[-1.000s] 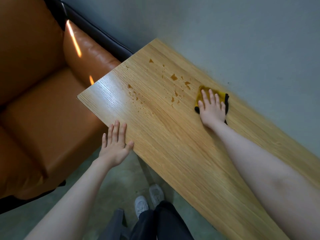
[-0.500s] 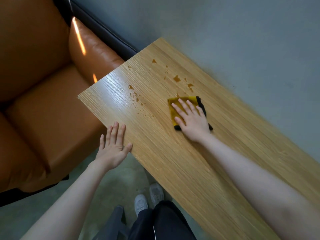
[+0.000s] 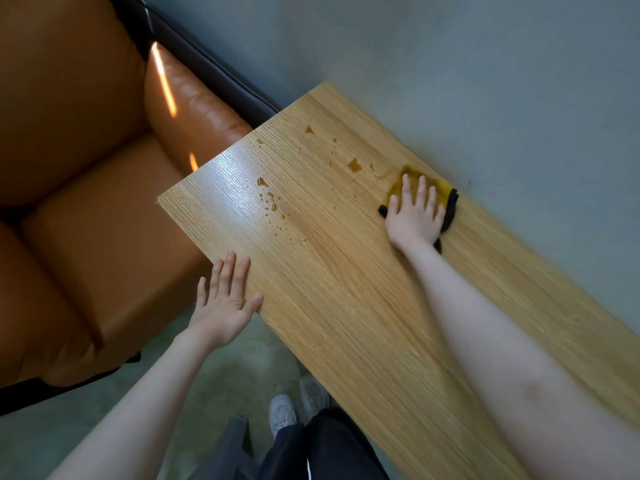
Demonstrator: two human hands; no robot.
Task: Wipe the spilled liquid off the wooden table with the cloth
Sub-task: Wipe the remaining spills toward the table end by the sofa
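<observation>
A long wooden table (image 3: pixel 363 306) runs from the upper middle to the lower right. Amber spilled liquid (image 3: pixel 354 165) lies in drops and small puddles near its far end, with more drops (image 3: pixel 268 197) toward the left edge. A yellow cloth with a black border (image 3: pixel 445 197) lies flat near the table's far edge. My right hand (image 3: pixel 414 216) presses on the cloth with straight, spread fingers. My left hand (image 3: pixel 225 299) has straight fingers, its thumb touching the table's near edge.
An orange leather sofa (image 3: pixel 86 202) fills the left side, close to the table's end. A grey wall (image 3: pixel 485 81) runs behind the table. My shoes (image 3: pixel 298 403) and dark trousers stand on the grey floor below the near edge.
My right hand has pushed the cloth back from the table's middle to the far edge by the wall. The drops that lay beside the cloth are wiped away. The left hand has stayed at the edge.
</observation>
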